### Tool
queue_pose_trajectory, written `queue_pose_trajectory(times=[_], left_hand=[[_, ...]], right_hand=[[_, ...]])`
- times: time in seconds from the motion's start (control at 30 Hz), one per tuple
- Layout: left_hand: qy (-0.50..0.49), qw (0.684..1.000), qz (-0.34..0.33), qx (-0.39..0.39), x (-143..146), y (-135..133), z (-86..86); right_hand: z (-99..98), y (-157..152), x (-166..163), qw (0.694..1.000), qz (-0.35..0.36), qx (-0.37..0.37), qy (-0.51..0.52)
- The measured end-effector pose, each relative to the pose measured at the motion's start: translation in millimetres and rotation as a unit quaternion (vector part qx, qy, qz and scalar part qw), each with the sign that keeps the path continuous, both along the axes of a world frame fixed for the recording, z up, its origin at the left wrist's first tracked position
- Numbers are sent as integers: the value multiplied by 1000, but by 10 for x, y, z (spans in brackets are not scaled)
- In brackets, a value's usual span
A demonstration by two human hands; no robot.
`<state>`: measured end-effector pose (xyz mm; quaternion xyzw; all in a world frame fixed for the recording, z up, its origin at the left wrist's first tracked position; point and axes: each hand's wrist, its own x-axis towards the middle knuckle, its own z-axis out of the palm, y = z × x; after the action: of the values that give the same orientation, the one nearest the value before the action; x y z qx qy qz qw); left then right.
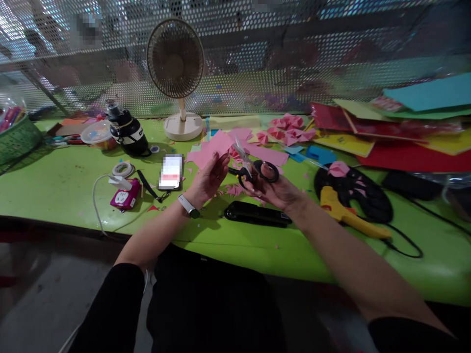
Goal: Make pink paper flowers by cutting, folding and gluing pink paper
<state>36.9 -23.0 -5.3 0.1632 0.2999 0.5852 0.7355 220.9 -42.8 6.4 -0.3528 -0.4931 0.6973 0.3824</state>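
Observation:
My left hand (210, 177), with a watch on its wrist, pinches a piece of pink paper (218, 145) between thumb and fingers. In my right hand (278, 190) is a pair of scissors (242, 153) with black handles, its blades pointing up and left beside the paper. Part of the handles is hidden by my fingers. Beneath my hands lie small pink paper scraps (235, 190) on the green table (206, 235). Just behind are more pink sheets (270, 154) and a cluster of folded pink paper pieces (289, 130).
A long black tool (257, 214) lies near the front edge. To the right are a yellow glue gun (344, 215) with its cord and stacked coloured sheets (401, 127). Leftward stand a fan (183, 127), a black bottle (127, 132), a phone (171, 171) and a purple power adapter (125, 197).

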Motion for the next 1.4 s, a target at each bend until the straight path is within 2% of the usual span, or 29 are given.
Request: queue_pose_trajectory(times=[0.13, 0.33, 0.5, 0.87, 1.03, 1.2, 1.4], left_hand=[[1, 1000, 1, 1, 1, 3, 18], [4, 1000, 0, 10, -9, 35, -16], [9, 999, -10, 31, -29, 55, -37], [65, 995, -56, 49, -27, 26, -112], [92, 991, -65, 69, -36, 20, -140], [89, 992, -63, 66, -39, 4, -116], [68, 992, -92, 54, -16, -35, -118]], right_hand=[[-1, -17, 0, 1000, -2, -9, -6], [-46, 0, 1, 997, 25, 14, 65], [-35, -7, 5, 996, 32, 20, 77], [-43, -36, -7, 996, 5, -3, 84], [-60, -24, -38, 996, -15, 10, 83], [-76, -32, -33, 996, -20, 25, 78], [-6, -51, -34, 997, -25, 47, 54]])
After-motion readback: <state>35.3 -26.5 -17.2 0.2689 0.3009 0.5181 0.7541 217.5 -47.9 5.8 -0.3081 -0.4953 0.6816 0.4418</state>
